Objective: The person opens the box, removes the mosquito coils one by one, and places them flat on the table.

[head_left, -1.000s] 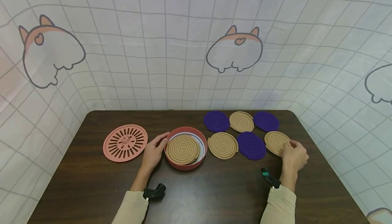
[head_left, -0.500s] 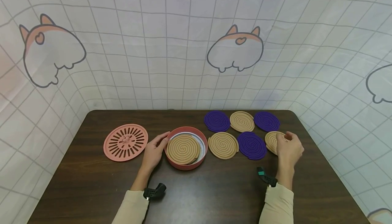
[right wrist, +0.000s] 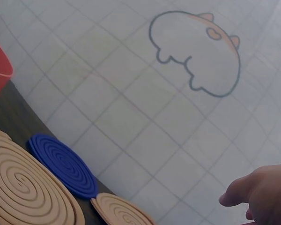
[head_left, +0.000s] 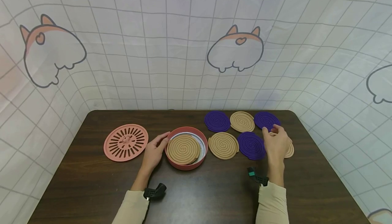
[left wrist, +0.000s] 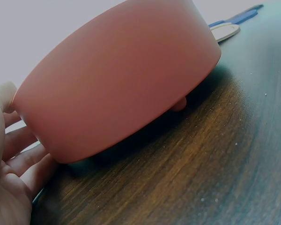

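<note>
My left hand point(head_left: 153, 154) holds the left side of a round pink-red tin point(head_left: 185, 167). In the left wrist view, its thumb and fingers point(left wrist: 40, 174) are against the tin's wall point(left wrist: 122, 84). A tan mosquito coil point(head_left: 183, 149) lies in the tin, over a white bottom. My right hand point(head_left: 275, 144) hovers above the right end of the coils, thumb and forefinger apart with nothing seen between them. It partly covers a tan coil point(head_left: 289, 151). Next to it lie a purple coil point(head_left: 250, 145) and another tan coil point(head_left: 223, 145).
Behind stands a back row: a purple coil point(head_left: 216, 121), a tan coil point(head_left: 242, 121) and another purple coil point(head_left: 265, 120). A pink slotted lid point(head_left: 126, 142) lies left of the tin. A grid-patterned cloth point(head_left: 171, 64) rises behind the dark wooden table point(head_left: 208, 196).
My right hand has moved left from the right side of the end tan coil to over its left part. That coil stays on the table. My left hand and the tin have not moved.
</note>
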